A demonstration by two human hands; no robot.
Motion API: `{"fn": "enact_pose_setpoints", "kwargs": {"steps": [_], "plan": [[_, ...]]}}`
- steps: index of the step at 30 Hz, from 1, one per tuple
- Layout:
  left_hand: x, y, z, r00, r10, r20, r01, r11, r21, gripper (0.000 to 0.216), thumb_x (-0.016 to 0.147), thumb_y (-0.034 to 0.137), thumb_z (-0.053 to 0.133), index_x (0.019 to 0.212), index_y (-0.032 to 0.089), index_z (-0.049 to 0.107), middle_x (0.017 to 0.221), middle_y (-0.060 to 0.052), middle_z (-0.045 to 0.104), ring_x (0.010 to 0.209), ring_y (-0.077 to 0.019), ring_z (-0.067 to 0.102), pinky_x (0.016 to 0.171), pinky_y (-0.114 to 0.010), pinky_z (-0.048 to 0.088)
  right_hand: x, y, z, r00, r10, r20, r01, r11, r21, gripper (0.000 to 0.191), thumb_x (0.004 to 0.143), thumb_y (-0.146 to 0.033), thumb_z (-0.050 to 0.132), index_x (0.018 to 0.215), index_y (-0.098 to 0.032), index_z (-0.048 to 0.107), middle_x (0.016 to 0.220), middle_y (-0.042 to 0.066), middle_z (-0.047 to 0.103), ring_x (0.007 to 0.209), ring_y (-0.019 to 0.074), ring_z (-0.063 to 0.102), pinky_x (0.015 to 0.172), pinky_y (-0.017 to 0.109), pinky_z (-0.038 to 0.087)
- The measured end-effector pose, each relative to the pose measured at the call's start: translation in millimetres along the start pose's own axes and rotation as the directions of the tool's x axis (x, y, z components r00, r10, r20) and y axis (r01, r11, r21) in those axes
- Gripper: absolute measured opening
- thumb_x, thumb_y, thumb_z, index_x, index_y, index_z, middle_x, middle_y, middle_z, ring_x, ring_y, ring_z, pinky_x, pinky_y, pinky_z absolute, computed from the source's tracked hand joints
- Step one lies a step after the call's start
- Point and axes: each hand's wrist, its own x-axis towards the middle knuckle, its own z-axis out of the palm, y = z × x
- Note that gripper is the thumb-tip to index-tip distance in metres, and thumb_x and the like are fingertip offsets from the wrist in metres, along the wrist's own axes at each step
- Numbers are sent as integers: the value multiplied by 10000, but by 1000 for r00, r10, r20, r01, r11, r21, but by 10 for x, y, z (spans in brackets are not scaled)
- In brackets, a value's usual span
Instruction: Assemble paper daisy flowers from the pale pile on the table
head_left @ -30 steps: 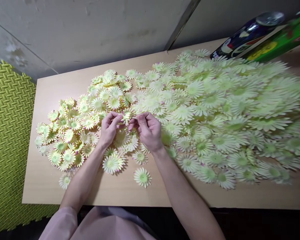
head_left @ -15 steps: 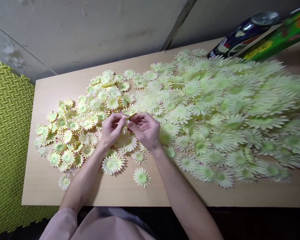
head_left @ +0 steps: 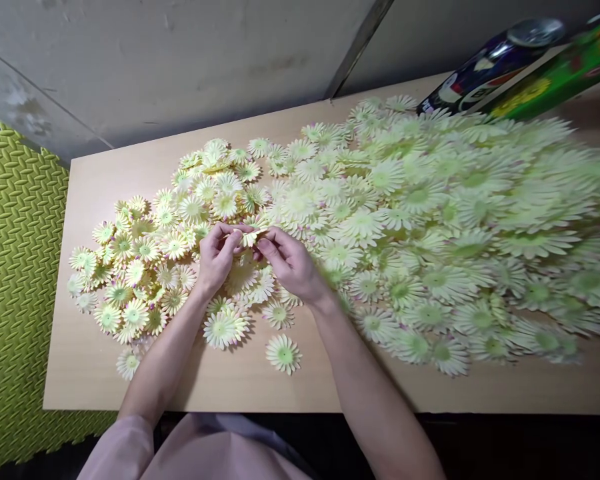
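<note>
Between my hands is a pale yellow-green artificial flower head (head_left: 251, 236), held above the heaped flowers. My left hand (head_left: 217, 257) pinches its left side between thumb and fingers. On the other side, my right hand (head_left: 289, 261) has thumb and fingers closed on its edge. A pile of smaller flower heads (head_left: 145, 249) spreads to the left of my hands, and a bigger heap of larger ones (head_left: 430, 220) covers the right. One single flower head (head_left: 283, 354) lies apart near the table's front, between my forearms.
A wooden table (head_left: 95, 380) carries all the flowers. At the back right stand a dark blue can (head_left: 490, 67) and a green box (head_left: 555, 83). A grey wall (head_left: 205, 60) runs behind the table, and yellow-green foam matting (head_left: 20, 287) is at the left.
The held flower head has turned so more of its petals face me. My hands have moved slightly apart, both still gripping it.
</note>
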Motion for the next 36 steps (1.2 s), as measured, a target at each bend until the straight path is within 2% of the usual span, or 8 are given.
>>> {"fn": "enact_pose_setpoints", "kwargs": {"steps": [4, 7, 11, 15, 20, 23, 26, 36], "plan": [[11, -8, -4, 1000, -28, -2, 28, 999, -37, 212, 897, 322, 617, 772, 165, 547, 958, -66, 740, 613, -63, 544, 566, -204, 451, 4, -19, -45, 996, 32, 82, -42, 990, 133, 287, 973, -471, 500, 853, -212, 531, 811, 15, 574, 788, 150, 574, 744, 299, 455], [13, 1, -12, 999, -54, 3, 54, 996, -67, 195, 898, 311, 613, 781, 171, 545, 947, -66, 738, 658, -79, 574, 572, -205, 459, 8, -29, -76, 992, 35, 121, -60, 975, 215, 305, 959, -488, 521, 826, -213, 528, 764, -6, 526, 677, 121, 505, 641, 274, 419], [7, 16, -15, 998, -53, 18, 54, 995, -90, 199, 892, 284, 620, 759, 167, 529, 929, -62, 743, 603, -59, 527, 540, -187, 422, 1, 32, -132, 983, 59, 176, -114, 938, 327, 282, 952, -481, 542, 827, -228, 521, 634, -57, 340, 490, 87, 276, 453, 257, 224], [3, 25, -19, 997, -77, 30, 80, 991, -107, 192, 885, 281, 623, 756, 170, 535, 934, -59, 745, 610, -62, 531, 553, -192, 453, -15, 104, -176, 966, 109, 235, -201, 888, 414, 282, 940, -476, 560, 810, -235, 494, 650, -54, 266, 462, 83, 181, 411, 271, 116], [6, 5, -41, 994, -112, 18, 113, 983, -147, 180, 869, 300, 642, 773, 173, 557, 952, -45, 745, 561, -47, 500, 532, -189, 468, -12, 100, -163, 975, 88, 202, -173, 874, 454, 310, 911, -484, 593, 768, -225, 502, 782, -5, 364, 552, 105, 257, 446, 263, 257], [8, -12, -51, 996, -86, 13, 87, 988, -131, 190, 865, 310, 648, 763, 172, 567, 914, -43, 750, 565, -52, 522, 521, -184, 452, -7, 84, -157, 980, 47, 192, -136, 867, 479, 311, 905, -476, 598, 750, -219, 519, 845, 21, 410, 674, 137, 381, 582, 282, 404], [1, -19, -51, 997, -77, 7, 77, 991, -110, 204, 856, 321, 661, 752, 171, 570, 887, -43, 753, 589, -67, 563, 524, -193, 454, -10, 67, -179, 974, 58, 217, -157, 869, 470, 328, 885, -499, 612, 741, -218, 524, 866, 33, 429, 746, 161, 434, 668, 304, 461], [-3, -17, -48, 999, -12, -32, 9, 998, -65, 176, 874, 340, 646, 806, 180, 616, 918, -38, 739, 652, -75, 591, 548, -200, 458, -23, 34, -235, 949, 89, 301, -206, 902, 380, 304, 929, -465, 563, 761, -214, 523, 823, 9, 381, 630, 123, 332, 504, 252, 305]]}}
